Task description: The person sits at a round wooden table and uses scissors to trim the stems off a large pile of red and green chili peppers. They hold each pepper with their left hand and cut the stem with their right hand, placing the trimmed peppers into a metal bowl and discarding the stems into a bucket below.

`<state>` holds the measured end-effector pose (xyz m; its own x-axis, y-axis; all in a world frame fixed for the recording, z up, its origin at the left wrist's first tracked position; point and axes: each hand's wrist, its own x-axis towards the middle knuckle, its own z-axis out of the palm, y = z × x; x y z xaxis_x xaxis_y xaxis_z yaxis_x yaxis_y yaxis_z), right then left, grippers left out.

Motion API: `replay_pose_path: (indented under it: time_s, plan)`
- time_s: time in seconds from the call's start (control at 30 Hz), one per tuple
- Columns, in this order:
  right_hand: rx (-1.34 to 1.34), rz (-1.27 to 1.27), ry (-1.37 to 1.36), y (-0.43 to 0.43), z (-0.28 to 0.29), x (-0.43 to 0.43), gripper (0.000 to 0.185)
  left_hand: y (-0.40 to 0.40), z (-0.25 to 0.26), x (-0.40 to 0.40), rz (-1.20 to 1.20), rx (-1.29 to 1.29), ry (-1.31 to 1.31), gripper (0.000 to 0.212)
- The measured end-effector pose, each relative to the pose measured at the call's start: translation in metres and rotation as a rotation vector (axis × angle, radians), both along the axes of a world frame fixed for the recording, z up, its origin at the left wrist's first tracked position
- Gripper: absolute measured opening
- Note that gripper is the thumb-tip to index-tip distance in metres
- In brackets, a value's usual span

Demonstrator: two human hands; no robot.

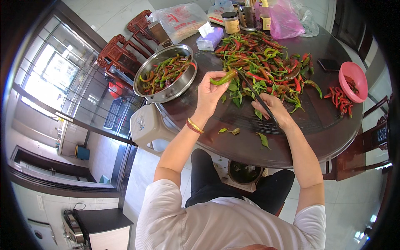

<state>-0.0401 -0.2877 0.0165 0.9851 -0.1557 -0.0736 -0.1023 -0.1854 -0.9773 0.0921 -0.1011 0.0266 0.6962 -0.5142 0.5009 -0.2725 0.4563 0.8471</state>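
Between the thumb and fingers of my left hand (212,89) is a green chili pepper (223,78), browning at its stem end. My right hand (272,107) grips a long, slim black tool (257,96); whether it is scissors or a knife I cannot tell. Its tip is at the pepper's stem end. Just beyond both hands spreads a large heap of red and green chili peppers (265,62) with leaves and stems. Left of my left hand, a stainless steel pan (191,78) holds more chilies.
The round dark wooden table (218,134) carries loose leaves (263,139), a tissue pack (210,38), a jar (231,23) and plastic bags (178,20) at the back. A phone (328,64) and tilted pink bowl (359,78) with red chilies are right. A plastic stool (145,123) stands left.
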Motion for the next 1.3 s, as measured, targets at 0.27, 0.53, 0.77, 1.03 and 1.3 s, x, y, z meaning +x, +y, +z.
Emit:
replay_pose_path:
  time_s: [0.27,0.53,0.77,1.03,1.3]
  plan:
    - [-0.429,-0.123,-0.104,0.003,-0.008,0.002,0.042,0.007,-0.008,0.009,0.043,0.162,-0.016,0.025]
    - [-0.407,-0.306,-0.091,-0.015,-0.017,0.008,0.046,0.038,0.027,0.036,0.581,0.493,-0.345,0.022]
    - [-0.402,-0.535,-0.206,-0.022,-0.019,0.018,0.04,0.127,0.079,0.117,1.225,0.879,-0.947,0.03]
    - [-0.162,-0.604,-0.264,-0.046,-0.039,0.027,0.038,-0.002,0.019,0.06,0.432,0.722,-1.059,0.01]
    - [-0.241,-0.601,-0.273,-0.042,-0.037,0.026,0.035,-0.097,-0.014,0.05,0.345,0.917,-1.314,0.018]
